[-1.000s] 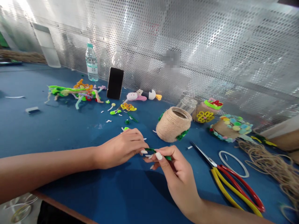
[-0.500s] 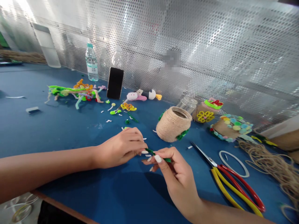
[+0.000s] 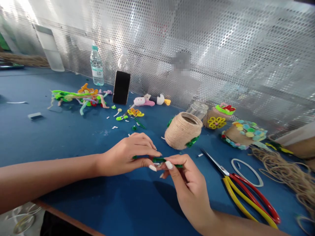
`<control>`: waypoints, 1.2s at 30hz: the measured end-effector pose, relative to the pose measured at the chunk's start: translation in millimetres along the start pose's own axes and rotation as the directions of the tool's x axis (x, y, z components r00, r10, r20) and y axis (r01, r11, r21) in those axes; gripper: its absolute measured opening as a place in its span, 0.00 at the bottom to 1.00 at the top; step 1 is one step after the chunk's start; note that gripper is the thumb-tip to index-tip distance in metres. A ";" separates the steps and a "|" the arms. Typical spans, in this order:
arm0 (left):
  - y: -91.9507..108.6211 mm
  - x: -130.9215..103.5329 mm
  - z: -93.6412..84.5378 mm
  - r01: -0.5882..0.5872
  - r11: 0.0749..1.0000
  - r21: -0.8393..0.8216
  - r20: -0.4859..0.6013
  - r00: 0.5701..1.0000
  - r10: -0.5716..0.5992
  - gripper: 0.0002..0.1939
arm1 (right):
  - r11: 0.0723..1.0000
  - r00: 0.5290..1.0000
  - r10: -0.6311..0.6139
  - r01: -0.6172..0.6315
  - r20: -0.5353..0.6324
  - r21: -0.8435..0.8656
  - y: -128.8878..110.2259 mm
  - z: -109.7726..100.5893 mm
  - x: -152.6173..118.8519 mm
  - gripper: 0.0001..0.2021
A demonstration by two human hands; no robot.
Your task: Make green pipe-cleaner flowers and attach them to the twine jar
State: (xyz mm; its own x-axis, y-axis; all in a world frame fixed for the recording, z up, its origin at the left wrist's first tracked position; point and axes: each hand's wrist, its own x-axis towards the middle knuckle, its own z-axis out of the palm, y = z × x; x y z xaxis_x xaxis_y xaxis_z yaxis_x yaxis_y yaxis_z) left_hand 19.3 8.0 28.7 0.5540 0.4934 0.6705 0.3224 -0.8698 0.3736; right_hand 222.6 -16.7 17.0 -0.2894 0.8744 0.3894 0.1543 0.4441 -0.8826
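Observation:
Between my hands runs a short fuzzy green pipe cleaner (image 3: 158,160). My right hand (image 3: 188,183) pinches it between thumb and forefinger, and a green end shows below the fingers. My left hand (image 3: 129,154) lies loosely around the other part, thumb and forefinger parted on either side of it; its other fingers are partly hidden. Just beyond the hands stands a twine-wrapped jar (image 3: 180,132), slightly tilted in view, with green fuzzy pieces (image 3: 192,142) on its side. Scissors (image 3: 223,171) with red and yellow handles lie to the right of my right hand.
Colourful pipe cleaners (image 3: 81,96) lie in a heap at left, near a water bottle (image 3: 96,67) and a propped phone (image 3: 121,88). A glass jar (image 3: 197,109), decorated jars (image 3: 216,119) and loose twine (image 3: 283,167) are at right. A perforated metal panel (image 3: 152,39) rises behind.
My left thumb and forefinger have parted from their pinch and slid a little right along the green pipe cleaner. My right hand keeps its pinch, shifted slightly right.

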 end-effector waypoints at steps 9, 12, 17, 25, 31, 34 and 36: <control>-4.3 0.2 2.3 0.004 0.998 -0.063 0.005 1.000 -0.003 0.08 | 0.996 0.999 -0.039 0.037 -0.029 -0.082 2.1 -0.7 -0.4 0.05; -3.4 0.2 2.5 -0.045 0.999 0.006 0.032 0.998 0.044 0.08 | 0.993 0.998 -0.056 0.053 -0.028 -0.101 2.3 -1.8 -0.9 0.06; -2.4 -2.8 1.6 -0.136 0.969 0.208 0.077 0.989 0.123 0.08 | 0.993 0.999 -0.051 0.049 -0.008 -0.110 2.2 -2.0 -0.6 0.05; 1.8 -2.1 0.8 -0.131 0.967 0.219 0.004 0.991 0.133 0.08 | 0.994 0.998 -0.063 0.064 0.021 -0.086 3.1 -1.7 -1.1 0.06; 9.6 0.9 3.1 -0.031 0.989 0.142 -0.071 0.997 0.041 0.08 | 0.987 0.993 -0.109 0.114 0.053 -0.116 4.2 -2.5 -2.5 0.06; 8.9 0.1 2.5 -0.016 0.990 0.141 -0.097 0.995 0.030 0.07 | 0.992 0.994 -0.089 0.093 0.056 -0.083 3.3 -2.6 -2.8 0.05; 6.0 -0.4 1.2 -0.028 0.995 0.096 -0.113 0.993 0.039 0.06 | 0.998 0.998 -0.052 0.054 0.043 -0.037 2.0 -2.2 -2.5 0.05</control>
State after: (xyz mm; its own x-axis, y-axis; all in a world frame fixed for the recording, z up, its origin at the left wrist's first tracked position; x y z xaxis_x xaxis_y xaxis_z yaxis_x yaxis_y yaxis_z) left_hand 21.9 2.6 29.9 0.4761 0.4553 0.7523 0.3792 -0.8782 0.2915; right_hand 225.7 -17.6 14.9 -0.3370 0.8410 0.4233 0.1737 0.4974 -0.8499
